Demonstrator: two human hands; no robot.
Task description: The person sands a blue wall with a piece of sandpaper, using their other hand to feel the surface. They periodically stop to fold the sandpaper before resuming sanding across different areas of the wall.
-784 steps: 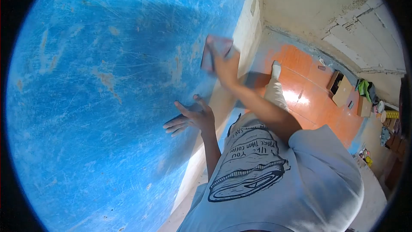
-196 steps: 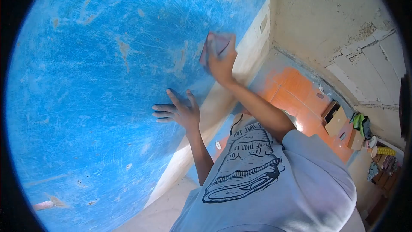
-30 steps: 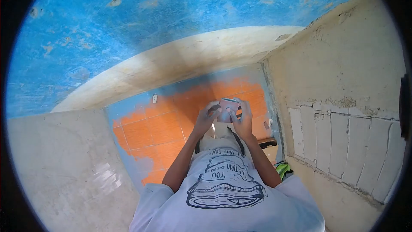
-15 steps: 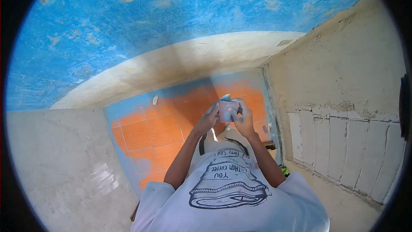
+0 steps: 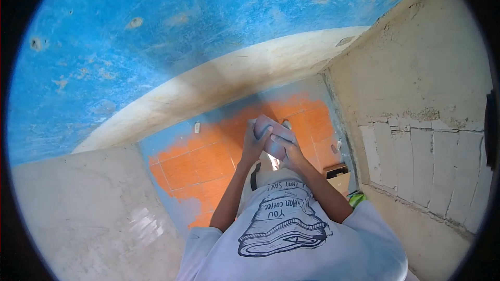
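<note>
In front of my waist, a folded pinkish-grey sheet that looks like sandpaper [image 5: 274, 149] is held between both hands. My left hand [image 5: 252, 144] closes on its left side, with the thumb pressed across its face. My right hand [image 5: 290, 151] grips the right side, fingers lying over the sheet. Whether anything is wrapped inside the fold cannot be seen.
A blue wall [image 5: 172, 36] with worn patches rises ahead, above a cream band [image 5: 208, 80]. Rough plaster walls stand at left [image 5: 88, 192] and right [image 5: 411, 73]. Orange tiles [image 5: 203, 166] edged in grey-blue cover the floor; a small white object [image 5: 197, 127] lies there. A box [image 5: 337, 177] sits at right.
The sheet has gone from an upright, curled shape to a flatter, tilted one. My left thumb now lies across it. The view has turned slightly.
</note>
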